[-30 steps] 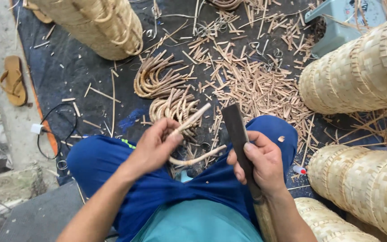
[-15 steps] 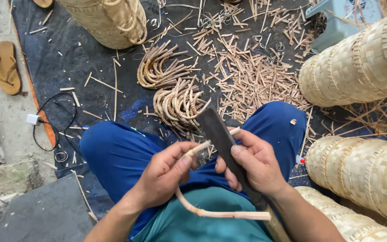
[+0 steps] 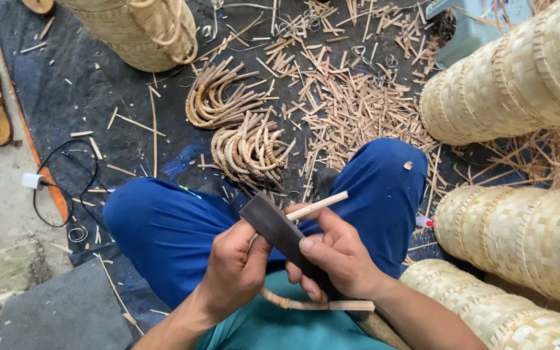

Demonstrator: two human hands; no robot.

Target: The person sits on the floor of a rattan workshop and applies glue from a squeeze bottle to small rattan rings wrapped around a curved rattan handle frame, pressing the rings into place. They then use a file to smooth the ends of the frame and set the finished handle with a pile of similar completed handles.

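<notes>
At lower centre, a curved cane strip (image 3: 293, 302) is pinched by the left hand (image 3: 238, 266), fingers curled tight, while a dark blade (image 3: 273, 223) is gripped by the right hand (image 3: 338, 256). The strip is judged light, stiff and springy (best held near the cut).

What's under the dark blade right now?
Under the blade, the cane strip pokes out at its upper side, pinched by the left hand. The right hand covers the blade's lower part.

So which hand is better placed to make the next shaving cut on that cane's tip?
Right hand: it already grips the dark blade against the cane piece, while the left hand only steadies it.
</notes>
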